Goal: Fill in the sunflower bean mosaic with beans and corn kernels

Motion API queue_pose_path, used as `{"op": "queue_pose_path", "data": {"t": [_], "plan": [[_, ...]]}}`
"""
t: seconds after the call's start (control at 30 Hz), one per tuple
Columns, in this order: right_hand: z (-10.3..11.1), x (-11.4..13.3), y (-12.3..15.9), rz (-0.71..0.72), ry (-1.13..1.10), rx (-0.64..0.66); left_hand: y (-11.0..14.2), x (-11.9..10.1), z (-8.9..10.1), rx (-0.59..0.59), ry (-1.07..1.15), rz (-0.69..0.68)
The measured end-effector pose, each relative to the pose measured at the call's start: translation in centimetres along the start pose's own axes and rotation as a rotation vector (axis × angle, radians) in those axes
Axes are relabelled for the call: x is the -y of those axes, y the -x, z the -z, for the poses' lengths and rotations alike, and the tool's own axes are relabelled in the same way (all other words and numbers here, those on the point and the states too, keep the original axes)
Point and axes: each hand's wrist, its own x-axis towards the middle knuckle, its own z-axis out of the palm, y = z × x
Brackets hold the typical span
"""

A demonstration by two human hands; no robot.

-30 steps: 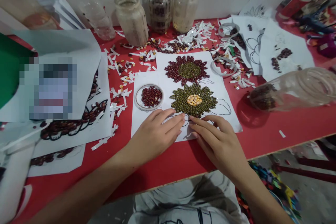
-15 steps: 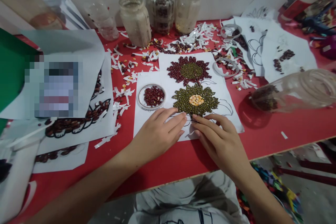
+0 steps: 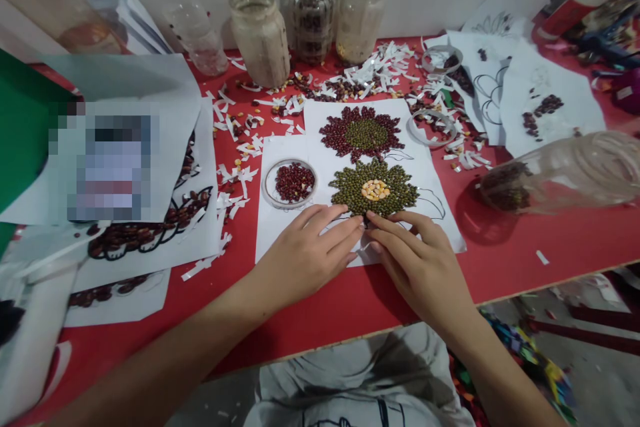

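Note:
My left hand (image 3: 309,248) rests on the white sheet (image 3: 443,230), its fingers stretched towards the lower edge of a flower of green mung beans (image 3: 350,190). That flower has a centre of yellow corn kernels (image 3: 375,189). From the other side, my right hand (image 3: 413,247) touches the same lower edge with extended fingertips, close to my left fingers. I see nothing held in either hand; the spots under the fingertips are hidden. Above lies a flower of dark red beans (image 3: 333,135) with a green centre. Left of it, a round lid (image 3: 265,190) holds loose red beans (image 3: 294,183).
Several jars (image 3: 260,40) stand along the wall, with paper shreds (image 3: 385,67) and beans scattered before them. A clear jar (image 3: 565,177) lies on its side at right. Sheets with bean pictures (image 3: 150,237) lie at left. The red table's front edge (image 3: 360,340) is near my lap.
My left fingertips have shifted slightly right, closer to my right hand. My right hand has barely moved; the whole view has shifted a little.

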Motion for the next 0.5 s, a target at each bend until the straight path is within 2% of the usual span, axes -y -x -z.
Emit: {"op": "queue_pose_path", "data": {"t": [0.5], "plan": [[0.21, -0.17, 0.14, 0.031, -0.025, -0.005, -0.40, 0.20, -0.18, 0.070, 0.033, -0.031]]}}
